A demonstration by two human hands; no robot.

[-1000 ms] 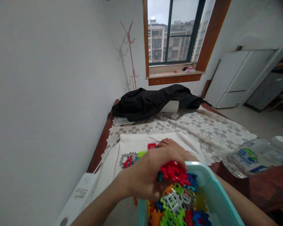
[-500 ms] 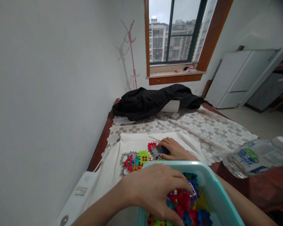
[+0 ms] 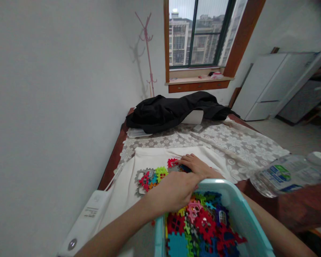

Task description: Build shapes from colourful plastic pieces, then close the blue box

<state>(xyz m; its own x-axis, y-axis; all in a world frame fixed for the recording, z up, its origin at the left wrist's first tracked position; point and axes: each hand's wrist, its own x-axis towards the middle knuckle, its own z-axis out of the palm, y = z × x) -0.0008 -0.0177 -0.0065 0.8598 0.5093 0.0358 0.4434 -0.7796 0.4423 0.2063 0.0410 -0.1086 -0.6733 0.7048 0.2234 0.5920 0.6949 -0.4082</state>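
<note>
Left hand (image 3: 176, 191) shifts most: half a second ago I have it down in the blue bin (image 3: 240, 214), over the loose pieces; now it is up and forward, across the bin's far left corner at the lower centre of the frame. Fingers curl away from my view, so I cannot tell whether it grasps anything.

Right hand (image 3: 195, 166) barely changes. It reaches round the far side of the bin, fingertips over a dark blue piece (image 3: 186, 168) on the white cloth (image 3: 151, 153). Whether it grips or merely rests there I cannot tell; its thumb is hidden.

Bin contents show a new face: a pink piece (image 3: 194, 210), a red window piece (image 3: 176, 223) and a teal piece (image 3: 178, 244) now lie uncovered. For the work in hand, I read this as rummaging paused and attention on the cloth, where a lime piece (image 3: 161, 173) sits left of both hands.

Rest of the bench (image 3: 115, 153): bottle (image 3: 280, 176) lying tilted at right, black garment (image 3: 171, 112) across the far end.
</note>
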